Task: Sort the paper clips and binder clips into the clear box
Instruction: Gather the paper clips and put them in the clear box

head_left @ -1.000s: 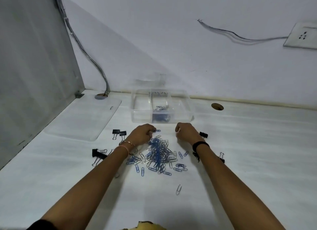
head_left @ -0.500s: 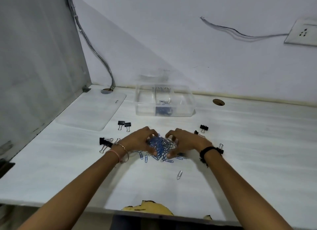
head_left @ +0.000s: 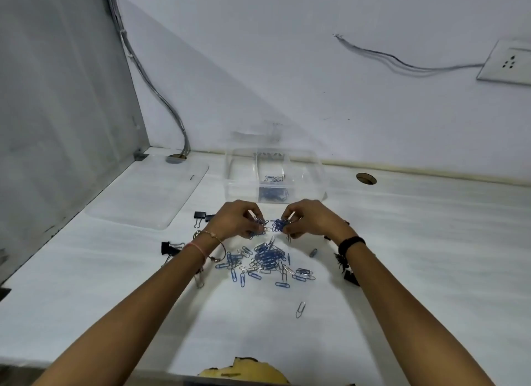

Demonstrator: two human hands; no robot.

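Now left hand and right hand fingers each clamped on paper clips; clear box sits just beyond, equally near both.

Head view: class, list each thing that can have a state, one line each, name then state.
Clear box: open, lid off, paper clips in its middle compartment.
Clear lid: lying flat on the table, left of the box.
Left hand: holds a bunch of paper clips.
Right hand: holds a bunch of blue paper clips.
Paper clip pile: loose on the table, unsorted.
Binder clips: on the table, outside the box.
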